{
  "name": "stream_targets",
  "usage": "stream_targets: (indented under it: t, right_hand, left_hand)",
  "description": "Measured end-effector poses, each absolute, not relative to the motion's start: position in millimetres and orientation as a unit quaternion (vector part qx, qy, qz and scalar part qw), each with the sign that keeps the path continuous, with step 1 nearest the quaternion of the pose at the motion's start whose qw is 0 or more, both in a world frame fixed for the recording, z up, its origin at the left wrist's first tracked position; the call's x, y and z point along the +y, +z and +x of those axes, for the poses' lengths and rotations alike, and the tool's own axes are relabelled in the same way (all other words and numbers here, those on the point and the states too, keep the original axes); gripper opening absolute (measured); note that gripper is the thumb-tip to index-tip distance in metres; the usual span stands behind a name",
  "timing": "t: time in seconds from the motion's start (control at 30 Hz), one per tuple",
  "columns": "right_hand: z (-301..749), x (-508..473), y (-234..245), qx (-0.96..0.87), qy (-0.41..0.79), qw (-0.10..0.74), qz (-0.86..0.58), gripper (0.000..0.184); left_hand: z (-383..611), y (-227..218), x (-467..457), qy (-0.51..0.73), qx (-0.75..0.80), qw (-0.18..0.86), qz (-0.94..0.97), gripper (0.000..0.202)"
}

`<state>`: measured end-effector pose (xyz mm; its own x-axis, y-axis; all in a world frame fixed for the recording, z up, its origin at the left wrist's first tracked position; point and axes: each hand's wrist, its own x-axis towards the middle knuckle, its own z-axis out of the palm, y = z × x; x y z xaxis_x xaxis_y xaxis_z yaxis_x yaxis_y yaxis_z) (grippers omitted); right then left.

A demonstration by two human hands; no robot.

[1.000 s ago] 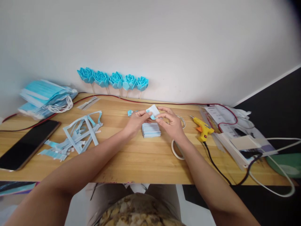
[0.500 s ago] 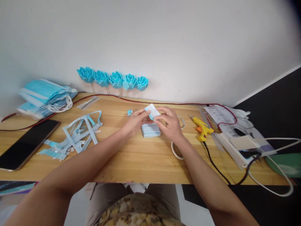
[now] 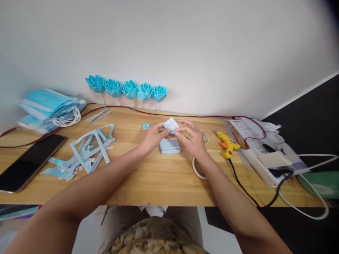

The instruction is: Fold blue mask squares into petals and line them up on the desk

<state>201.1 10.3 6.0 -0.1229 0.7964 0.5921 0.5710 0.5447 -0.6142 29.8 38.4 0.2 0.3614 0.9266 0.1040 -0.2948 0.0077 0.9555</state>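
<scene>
My left hand (image 3: 153, 137) and my right hand (image 3: 192, 139) meet above the middle of the wooden table (image 3: 159, 176). Together they pinch a small light-blue and white fabric piece (image 3: 171, 124) between fingertips. Directly under it lies a stack of cut blue squares (image 3: 170, 145). A small folded blue piece (image 3: 146, 126) lies just left of my left hand. A roll of white tape (image 3: 197, 168) sits beside my right wrist.
Several blue fabric roses (image 3: 126, 89) lean on the wall. Cut mask strips (image 3: 84, 150), a pile of face masks (image 3: 50, 107) and a black phone (image 3: 28, 162) lie left. A yellow glue gun (image 3: 227, 143), papers, cables and a power strip (image 3: 267, 165) crowd the right.
The fabric piece shifted slightly between my fingertips as both hands reworked it; the hands stay in the same place above the stack.
</scene>
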Motion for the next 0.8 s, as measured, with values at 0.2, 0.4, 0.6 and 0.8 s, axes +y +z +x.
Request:
stream_targets:
  t: [0.2, 0.4, 0.6, 0.8]
  right_hand:
    - [197.9, 10.3, 5.7, -0.673, 0.238, 0.503, -0.488, 0.005]
    - [199.5, 14.1, 0.3, -0.632, 0.283, 0.535, -0.484, 0.022]
    - [201.0, 15.7, -0.9, -0.603, 0.314, 0.558, -0.476, 0.036]
    - [199.1, 14.7, 0.6, -0.587, 0.359, 0.565, -0.455, 0.039]
  left_hand:
    - [31.9, 0.2, 37.7, 0.465, 0.308, 0.638, 0.531, 0.047]
    - [31.9, -0.5, 37.9, 0.464, 0.312, 0.63, 0.538, 0.046]
    - [29.9, 0.2, 38.0, 0.426, 0.306, 0.636, 0.566, 0.042]
    - [28.9, 1.2, 37.9, 0.42, 0.331, 0.613, 0.582, 0.029]
